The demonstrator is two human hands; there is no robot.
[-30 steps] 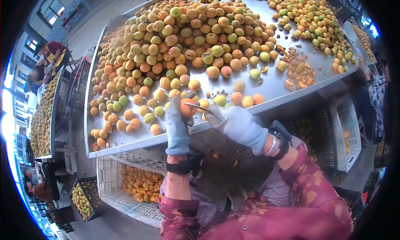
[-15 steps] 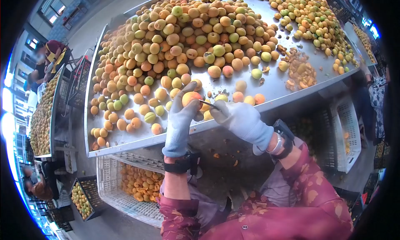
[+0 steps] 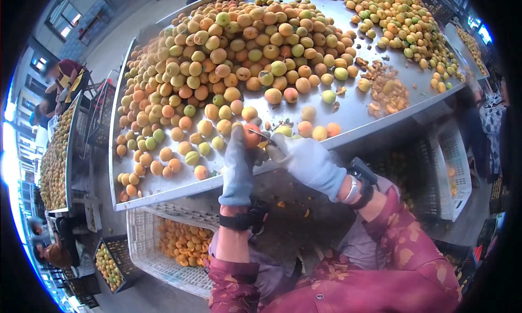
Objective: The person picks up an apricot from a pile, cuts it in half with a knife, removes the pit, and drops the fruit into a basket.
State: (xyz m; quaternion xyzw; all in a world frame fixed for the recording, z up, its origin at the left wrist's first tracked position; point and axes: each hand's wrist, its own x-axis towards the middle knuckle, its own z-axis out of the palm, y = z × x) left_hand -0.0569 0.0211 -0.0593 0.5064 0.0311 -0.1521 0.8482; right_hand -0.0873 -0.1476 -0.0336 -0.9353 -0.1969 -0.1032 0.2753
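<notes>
An orange-red apricot (image 3: 252,136) is held in the gloved fingers of my left hand (image 3: 236,166), over the table's near edge. My right hand (image 3: 310,163), also gloved, grips a small knife (image 3: 261,132); its thin blade meets the apricot's side. The handle is hidden inside my fist. Just beyond both hands, loose whole apricots (image 3: 319,132) lie on the metal table (image 3: 353,117), and a large heap of apricots (image 3: 234,52) rises behind them.
Brown pits or scraps (image 3: 389,90) lie to the right on the table. Below its edge, a white crate (image 3: 142,248) holds cut apricots (image 3: 185,239); another white crate (image 3: 459,171) stands at right. A black crate (image 3: 130,261) is at lower left. People work at left.
The apricot in my left hand has turned, showing a redder side, and sits slightly lower. Both hands have shifted a little down, with the knife still against the fruit.
</notes>
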